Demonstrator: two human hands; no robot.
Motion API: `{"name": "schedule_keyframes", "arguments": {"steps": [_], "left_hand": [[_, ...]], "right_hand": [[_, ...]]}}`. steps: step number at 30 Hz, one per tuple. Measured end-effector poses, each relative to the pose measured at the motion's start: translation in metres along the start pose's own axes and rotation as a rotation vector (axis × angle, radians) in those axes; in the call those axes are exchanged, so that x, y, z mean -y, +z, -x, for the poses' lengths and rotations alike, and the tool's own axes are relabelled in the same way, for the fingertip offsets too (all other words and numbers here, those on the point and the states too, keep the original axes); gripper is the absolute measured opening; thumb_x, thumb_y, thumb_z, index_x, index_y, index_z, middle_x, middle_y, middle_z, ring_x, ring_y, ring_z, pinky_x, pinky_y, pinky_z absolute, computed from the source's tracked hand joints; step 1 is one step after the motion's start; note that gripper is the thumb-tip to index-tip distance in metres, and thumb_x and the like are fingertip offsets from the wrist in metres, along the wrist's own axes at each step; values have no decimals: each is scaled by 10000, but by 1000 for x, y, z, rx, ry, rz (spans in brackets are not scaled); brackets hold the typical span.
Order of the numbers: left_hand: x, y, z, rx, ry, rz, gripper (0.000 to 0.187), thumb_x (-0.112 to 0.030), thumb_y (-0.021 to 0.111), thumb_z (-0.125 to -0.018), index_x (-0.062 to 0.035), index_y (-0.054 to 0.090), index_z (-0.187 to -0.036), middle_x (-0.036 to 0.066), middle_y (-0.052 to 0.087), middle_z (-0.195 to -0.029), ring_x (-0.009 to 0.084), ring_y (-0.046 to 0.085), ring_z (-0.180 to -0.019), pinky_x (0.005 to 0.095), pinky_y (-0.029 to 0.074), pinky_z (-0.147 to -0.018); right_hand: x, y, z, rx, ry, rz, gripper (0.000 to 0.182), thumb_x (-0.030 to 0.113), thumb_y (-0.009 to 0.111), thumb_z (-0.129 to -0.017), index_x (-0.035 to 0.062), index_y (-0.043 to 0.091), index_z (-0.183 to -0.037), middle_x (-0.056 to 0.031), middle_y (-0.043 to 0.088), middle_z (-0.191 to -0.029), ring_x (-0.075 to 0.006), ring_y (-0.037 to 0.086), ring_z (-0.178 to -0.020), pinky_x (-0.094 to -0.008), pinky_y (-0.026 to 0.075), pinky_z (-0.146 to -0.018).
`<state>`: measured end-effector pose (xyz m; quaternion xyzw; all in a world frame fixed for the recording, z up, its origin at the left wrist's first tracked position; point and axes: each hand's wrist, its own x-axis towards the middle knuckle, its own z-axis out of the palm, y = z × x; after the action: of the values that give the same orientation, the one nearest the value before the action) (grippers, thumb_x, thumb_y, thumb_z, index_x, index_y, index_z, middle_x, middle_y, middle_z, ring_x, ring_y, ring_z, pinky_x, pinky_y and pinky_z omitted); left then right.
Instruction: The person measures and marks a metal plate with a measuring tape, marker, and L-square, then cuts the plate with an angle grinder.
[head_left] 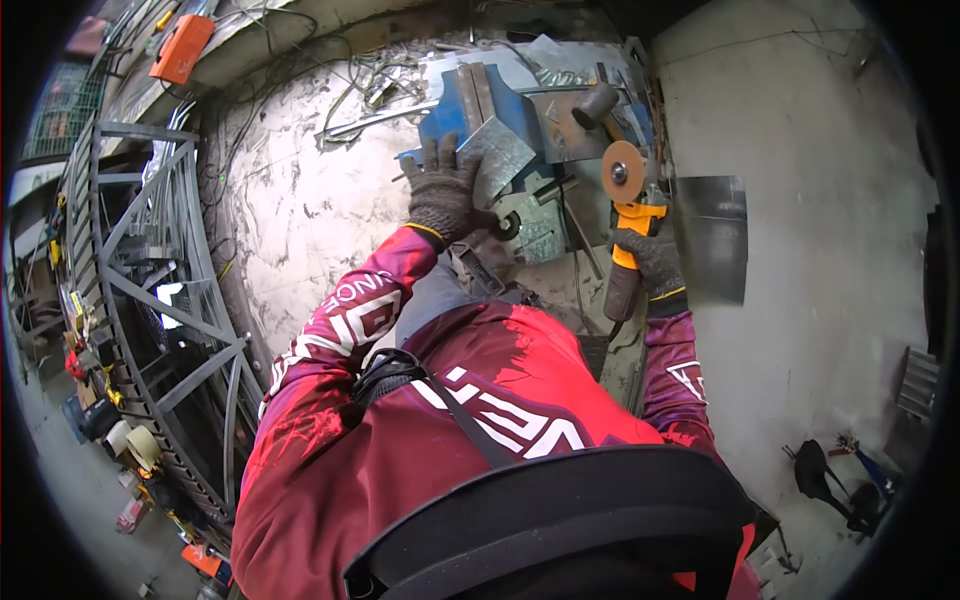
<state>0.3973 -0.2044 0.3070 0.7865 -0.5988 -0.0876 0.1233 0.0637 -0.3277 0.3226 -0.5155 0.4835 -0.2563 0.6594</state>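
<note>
My left hand (442, 190), in a dark knitted glove, lies with fingers spread beside a square of sheet metal (497, 160). Its thumb reaches the edge of that plate, which overlaps the jaws of a blue bench vise (485, 95). In my gloved right hand (655, 262) is an orange angle grinder (638, 220), gripped around the body. The grinder carries a brown disc (623, 172) that faces up, to the right of the vise. Closer to me, a second metal plate (540, 232) lies below the vise, with a small black wheel (508, 225) at its left.
A grey metal cup (595, 105) is at the bench's right side. Metal offcuts and thin cables (385, 85) lie at the back. On the left runs a steel frame (160, 290) holding long bars. A dark sheet (712, 240) is at right, near the floor.
</note>
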Motion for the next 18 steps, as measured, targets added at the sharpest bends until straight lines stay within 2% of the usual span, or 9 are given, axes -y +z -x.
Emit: {"name": "schedule_keyframes", "arguments": {"steps": [1, 2, 4, 6, 8, 9, 12, 13, 18], "left_hand": [[7, 5, 1, 2, -21, -11, 848, -441, 887, -586, -118, 585, -1309, 233, 494, -1387, 468, 419, -1335, 536, 347, -1122], [17, 12, -3, 3, -17, 3, 848, -441, 887, -586, -118, 585, -1309, 233, 494, -1387, 468, 419, -1335, 536, 347, -1122], [34, 35, -16, 5, 191, 178, 699, -350, 853, -677, -122, 602, -1288, 208, 508, -1332, 412, 459, -1290, 536, 366, -1097], [38, 41, -29, -61, 256, 173, 628, -279, 826, -685, -123, 617, -1256, 187, 528, -1261, 408, 496, -1217, 514, 400, -1041], [40, 34, -42, 132, 271, 203, 516, -316, 750, -777, -132, 623, -1242, 212, 533, -1292, 425, 516, -1213, 518, 420, -1041], [39, 23, -46, 194, 280, 170, 520, -344, 748, -790, -155, 629, -1259, 190, 511, -1376, 449, 469, -1291, 571, 383, -1071], [28, 10, -40, 146, 290, 19, 512, -365, 751, -800, -199, 642, -1272, 162, 463, -1476, 481, 384, -1382, 628, 337, -1089], [27, 11, -45, 263, 251, 105, 538, -372, 776, -786, -233, 650, -1290, 142, 409, -1548, 516, 300, -1437, 661, 289, -1114], [33, 39, -48, 197, 340, 154, 573, -367, 804, -759, -236, 657, -1297, 128, 421, -1549, 533, 291, -1435, 640, 270, -1141]], "right_hand": [[-9, -3, -2, 6, 68, 36, 853, 7, 836, -704, 114, 381, -1417, -71, 607, -1216, -227, 647, -1068, -366, 572, -886], [-5, 1, 0, -4, 70, 48, 853, 7, 836, -704, 114, 381, -1417, -71, 607, -1216, -227, 647, -1068, -366, 572, -886], [5, 18, 6, 10, 46, 135, 895, 17, 842, -700, 105, 357, -1447, -86, 597, -1237, -231, 639, -1076, -373, 566, -909], [5, 23, 9, 2, 57, 175, 944, 20, 851, -687, 109, 336, -1473, -93, 588, -1255, -228, 631, -1090, -377, 558, -928], [-6, 22, 7, -75, 90, 256, 955, 19, 850, -686, 118, 333, -1482, -89, 580, -1272, -215, 621, -1101, -368, 554, -931], [11, 35, 10, -34, 121, 193, 943, 18, 851, -685, 120, 340, -1471, -84, 578, -1271, -208, 615, -1104, -362, 550, -932], [23, 47, 13, -18, 83, 259, 915, 17, 847, -693, 113, 349, -1455, -84, 575, -1269, -207, 614, -1099, -358, 548, -928], [21, 48, 12, -21, 78, 266, 889, 13, 840, -700, 116, 359, -1441, -81, 576, -1259, -206, 618, -1085, -358, 547, -924], [14, 50, 8, -36, 105, 224, 897, 20, 843, -700, 117, 357, -1447, -84, 581, -1250, -204, 620, -1081, -352, 547, -919]]}}
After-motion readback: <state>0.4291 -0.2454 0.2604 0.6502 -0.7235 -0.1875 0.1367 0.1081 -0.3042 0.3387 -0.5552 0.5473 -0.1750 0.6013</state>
